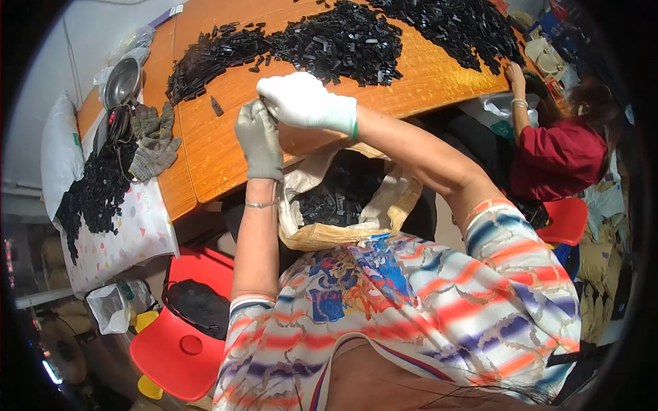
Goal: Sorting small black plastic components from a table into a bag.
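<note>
My left hand (pixel 259 144), in a grey glove, and my right hand (pixel 307 103), in a white glove, meet over the table's near edge. Both are closed, fingertips together. A dark spot shows between them, but whatever they hold is too small and covered to name. Below them an open woven sack (pixel 322 237) stands against my body, with small black plastic pieces (pixel 334 205) inside. Beyond my hands lies a large heap of similar black pieces (pixel 336 44) on the orange-brown table (pixel 226 154). One single black piece (pixel 216 106) lies apart, left of my hands.
At left are a metal bowl (pixel 123 82), grey work gloves (pixel 154 144) and more black pieces (pixel 96 192) on a patterned sheet (pixel 130 236). A red chair (pixel 181 353) stands lower left. At right a person in a dark red top (pixel 558 157) reaches toward another heap (pixel 459 31).
</note>
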